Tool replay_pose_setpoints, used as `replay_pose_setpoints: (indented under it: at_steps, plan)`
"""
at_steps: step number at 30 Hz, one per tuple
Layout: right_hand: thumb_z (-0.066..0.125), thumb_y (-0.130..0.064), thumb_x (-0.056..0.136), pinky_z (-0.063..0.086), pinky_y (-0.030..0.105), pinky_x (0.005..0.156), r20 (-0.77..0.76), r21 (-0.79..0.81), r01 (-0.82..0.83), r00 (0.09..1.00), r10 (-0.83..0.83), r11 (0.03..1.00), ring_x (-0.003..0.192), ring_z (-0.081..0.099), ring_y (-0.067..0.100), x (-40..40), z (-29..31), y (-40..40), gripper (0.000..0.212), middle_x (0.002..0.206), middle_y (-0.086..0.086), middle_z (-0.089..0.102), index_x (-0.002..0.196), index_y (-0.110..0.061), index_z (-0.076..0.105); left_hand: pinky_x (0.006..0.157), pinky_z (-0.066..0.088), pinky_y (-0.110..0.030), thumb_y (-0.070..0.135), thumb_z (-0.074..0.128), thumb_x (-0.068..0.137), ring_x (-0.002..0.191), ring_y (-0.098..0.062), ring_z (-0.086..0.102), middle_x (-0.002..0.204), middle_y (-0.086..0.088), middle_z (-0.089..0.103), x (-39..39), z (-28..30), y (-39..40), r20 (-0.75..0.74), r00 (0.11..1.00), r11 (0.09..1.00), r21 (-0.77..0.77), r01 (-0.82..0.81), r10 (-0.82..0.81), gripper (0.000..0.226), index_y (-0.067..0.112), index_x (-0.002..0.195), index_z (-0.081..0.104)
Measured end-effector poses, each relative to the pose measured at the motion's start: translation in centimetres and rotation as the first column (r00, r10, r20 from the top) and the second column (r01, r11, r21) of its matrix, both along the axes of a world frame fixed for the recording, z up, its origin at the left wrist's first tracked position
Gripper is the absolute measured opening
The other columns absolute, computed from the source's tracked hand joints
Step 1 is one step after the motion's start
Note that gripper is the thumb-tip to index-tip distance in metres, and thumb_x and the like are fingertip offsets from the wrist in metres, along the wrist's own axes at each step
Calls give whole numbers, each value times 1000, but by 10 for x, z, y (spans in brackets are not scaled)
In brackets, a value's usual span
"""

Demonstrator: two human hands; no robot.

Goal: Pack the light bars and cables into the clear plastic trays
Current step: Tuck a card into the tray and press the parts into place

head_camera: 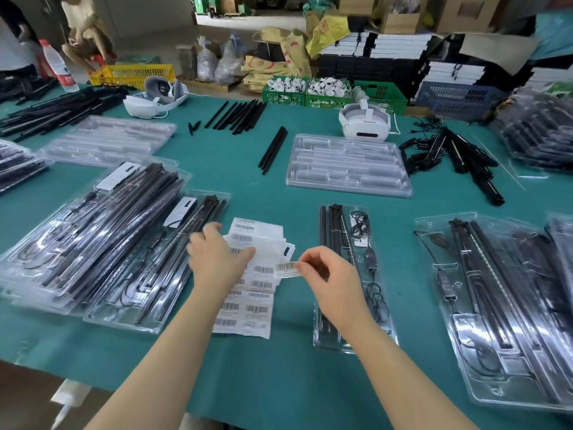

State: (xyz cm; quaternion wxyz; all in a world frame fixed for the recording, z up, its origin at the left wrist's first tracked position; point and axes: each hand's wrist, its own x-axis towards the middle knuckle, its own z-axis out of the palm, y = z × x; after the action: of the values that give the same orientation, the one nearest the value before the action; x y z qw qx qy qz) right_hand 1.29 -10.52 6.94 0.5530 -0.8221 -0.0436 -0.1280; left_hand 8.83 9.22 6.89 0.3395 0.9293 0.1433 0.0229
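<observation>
Right hand (328, 274) fingers pinching a single barcode sticker (286, 269), held just above the label sheets (248, 293). Left hand (217, 256) rests on those sheets, fingers relaxed, slightly spread, pressing them to the green worktop (279, 377). Packed tray (350, 274) with light bars and cable lies just right of the sheets; empty clear tray (347, 166) further back; stacked filled trays (93, 243) on the left.
</observation>
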Motion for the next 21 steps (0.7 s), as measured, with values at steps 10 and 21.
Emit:
replay_pose_setpoints:
  at_steps: [10, 21]
  plan:
    - [68, -20, 94, 44, 8, 72, -134, -267, -98, 989, 64, 959, 82, 64, -5, 5, 11, -53, 18, 84, -25, 70, 92, -38, 72, 61, 41, -10, 32, 75, 88, 63, 3, 55, 83, 18, 70, -32, 30, -58, 142, 726, 722, -86, 686, -673, 12, 42, 84, 68]
    - [65, -16, 95, 40, 4, 71, -153, -352, -94, 987, 42, 931, 85, 60, -10, -14, 9, -95, 49, 87, -22, 69, 138, -32, 48, 62, 42, -7, 22, 72, 86, 65, 6, 61, 69, 15, 69, -48, 16, -113, 147, 716, 692, -189, 697, -682, 5, 27, 86, 71]
